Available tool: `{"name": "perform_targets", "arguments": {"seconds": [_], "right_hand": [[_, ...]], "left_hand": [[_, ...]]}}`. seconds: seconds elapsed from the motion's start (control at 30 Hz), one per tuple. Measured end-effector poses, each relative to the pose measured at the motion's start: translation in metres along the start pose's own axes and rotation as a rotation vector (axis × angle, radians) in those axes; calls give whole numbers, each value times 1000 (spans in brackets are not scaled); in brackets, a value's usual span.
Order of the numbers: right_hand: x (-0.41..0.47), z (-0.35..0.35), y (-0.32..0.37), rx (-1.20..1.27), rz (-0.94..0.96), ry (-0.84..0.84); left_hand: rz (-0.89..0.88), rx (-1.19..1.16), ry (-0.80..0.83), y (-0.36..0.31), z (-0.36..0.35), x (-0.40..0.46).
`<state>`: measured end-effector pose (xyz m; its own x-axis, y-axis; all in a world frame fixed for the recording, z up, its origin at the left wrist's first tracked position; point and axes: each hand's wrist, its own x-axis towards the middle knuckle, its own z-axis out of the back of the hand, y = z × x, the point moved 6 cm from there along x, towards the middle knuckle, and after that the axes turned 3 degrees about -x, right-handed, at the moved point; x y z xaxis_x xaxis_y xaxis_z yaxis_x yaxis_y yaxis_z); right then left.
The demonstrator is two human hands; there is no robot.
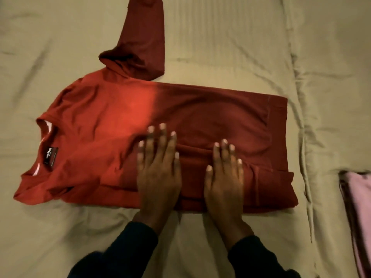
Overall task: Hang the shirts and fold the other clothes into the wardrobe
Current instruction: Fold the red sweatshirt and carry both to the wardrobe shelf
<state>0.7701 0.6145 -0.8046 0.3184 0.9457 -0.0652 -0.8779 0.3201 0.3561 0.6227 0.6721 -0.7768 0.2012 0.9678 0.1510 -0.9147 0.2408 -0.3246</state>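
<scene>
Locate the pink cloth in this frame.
In the head view, the pink cloth lies on the bedsheet at the right edge, partly cut off, right of the red shirt and apart from it.

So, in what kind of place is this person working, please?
Probably a bedroom: the red long-sleeved top lies flat on a quilted beige bedcover, both hands pressing it, left hand and right hand. A pink garment lies at the right edge.
</scene>
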Motion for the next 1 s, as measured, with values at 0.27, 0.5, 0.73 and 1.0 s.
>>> {"name": "perform_targets", "arguments": {"seconds": [0.27,0.5,0.73,1.0], "right_hand": [[139,-6,-31,-165,69,65],[157,30,-37,-243,-19,-248],[218,56,-37,-434,79,-62],[205,84,-56,-524,138,24]], "left_hand": [[-98,-17,176,38,-65,114],[18,-158,-52,46,-43,145],[-338,34,171,50,-24,222],[-660,197,321,41,7,239]]}}
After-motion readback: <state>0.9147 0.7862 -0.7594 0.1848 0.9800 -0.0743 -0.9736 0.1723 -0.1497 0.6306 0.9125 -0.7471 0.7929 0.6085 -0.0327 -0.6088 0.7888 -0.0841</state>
